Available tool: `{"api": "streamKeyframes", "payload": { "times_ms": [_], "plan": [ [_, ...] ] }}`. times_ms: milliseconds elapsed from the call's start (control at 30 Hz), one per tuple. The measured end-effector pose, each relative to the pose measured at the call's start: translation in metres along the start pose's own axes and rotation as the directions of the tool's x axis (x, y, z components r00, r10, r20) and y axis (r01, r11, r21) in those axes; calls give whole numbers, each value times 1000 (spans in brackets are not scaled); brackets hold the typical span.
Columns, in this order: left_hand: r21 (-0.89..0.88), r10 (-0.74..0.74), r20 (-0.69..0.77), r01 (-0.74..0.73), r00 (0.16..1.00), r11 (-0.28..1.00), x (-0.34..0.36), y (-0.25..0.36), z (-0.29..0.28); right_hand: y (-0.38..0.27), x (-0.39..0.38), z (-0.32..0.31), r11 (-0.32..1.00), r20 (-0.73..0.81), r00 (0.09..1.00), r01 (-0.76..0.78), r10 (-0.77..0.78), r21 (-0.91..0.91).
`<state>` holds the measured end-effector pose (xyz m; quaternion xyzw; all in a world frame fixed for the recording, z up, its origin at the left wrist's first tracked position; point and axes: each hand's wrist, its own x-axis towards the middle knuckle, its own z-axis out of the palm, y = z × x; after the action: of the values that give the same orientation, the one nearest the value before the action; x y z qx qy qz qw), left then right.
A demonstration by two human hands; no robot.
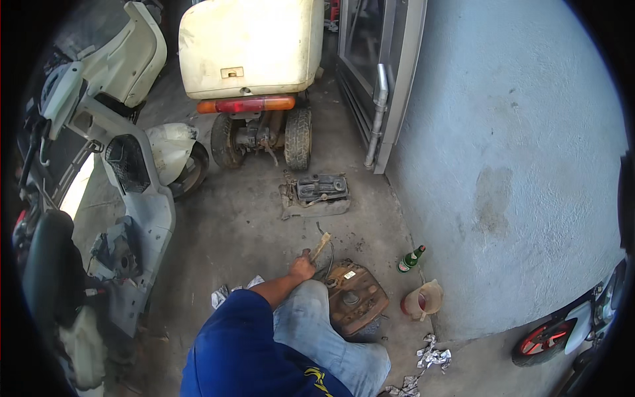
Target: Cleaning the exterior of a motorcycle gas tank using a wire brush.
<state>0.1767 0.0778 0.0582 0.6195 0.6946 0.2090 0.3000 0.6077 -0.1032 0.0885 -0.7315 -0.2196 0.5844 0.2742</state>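
Observation:
My left hand (303, 266) is closed around the lower end of a flat tan stick-shaped tool (321, 245); its exact kind is too small to make out. The tool's free end points up and away, over the floor. Just right of that hand, beside my bent knee, a rusty brown fuel tank (360, 311) lies on the concrete with a round cap on top. A thin dark hose (331, 254) curves up from near the tank's far left edge. My right hand does not show.
A green bottle (411, 259) and a plastic jug with red liquid (422, 302) stand near the blue wall (522, 159). Crumpled sheets (433, 357) lie nearby. Farther off sits a dirty black part (321, 188), before a three-wheeler (251, 49). Scooter bodies (149, 198) line the left.

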Motion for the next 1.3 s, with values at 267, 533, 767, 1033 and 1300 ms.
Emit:
{"api": "streamKeyframes", "payload": {
  "times_ms": [267, 533, 767, 1033, 1300],
  "plan": [
    [2, -11, 95, 11, 995, 1000, -16, 39, -18, -46, 42, 49, 956, -28, 979, 189, -200, -226],
    [-54, -33, 87, 38, 996, 998, -18, 34, -19, -18, 57, 60, 899, -109, 936, 281, -334, -337],
    [-68, -21, 119, 29, 993, 997, -21, 33, -14, 32, 61, 53, 856, -204, 875, 338, -439, -392],
    [-127, -31, 88, 42, 996, 991, -27, 32, -15, 93, 56, 11, 758, -233, 798, 370, -555, -538],
    [-174, 54, 66, -41, 996, 984, -40, 28, -27, 194, -3, -77, 688, -310, 716, 320, -626, -651]
  ]
}}
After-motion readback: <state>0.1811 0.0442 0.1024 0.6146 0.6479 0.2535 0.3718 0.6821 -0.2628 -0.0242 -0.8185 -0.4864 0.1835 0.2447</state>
